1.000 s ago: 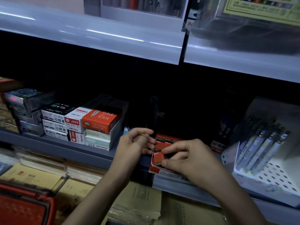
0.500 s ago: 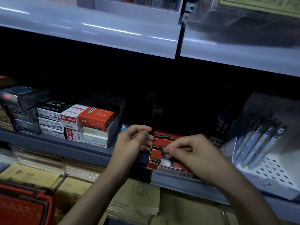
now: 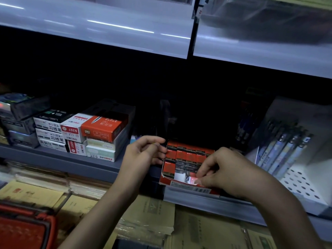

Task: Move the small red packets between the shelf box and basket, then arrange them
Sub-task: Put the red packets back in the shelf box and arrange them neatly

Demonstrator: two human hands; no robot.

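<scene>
Nearest, cut off at the lower-left corner and well left of both hands, is the red basket (image 3: pixel 27 229). The right hand (image 3: pixel 231 169) has its grip pinched on a glossy, glare-blurred packet at the front wall of the red shelf box (image 3: pixel 170 183). Just beyond that grip, rows of small red packets (image 3: pixel 181 155) marked "2B" fill the box. The left hand (image 3: pixel 145 153) is curled against the box's left edge, and I cannot tell whether its grip holds anything. Farther left are boxes reading "deli" (image 3: pixel 102 130), "S207" (image 3: pixel 71 130) and "0.5", with dim pens (image 3: pixel 285 151) to the right.
</scene>
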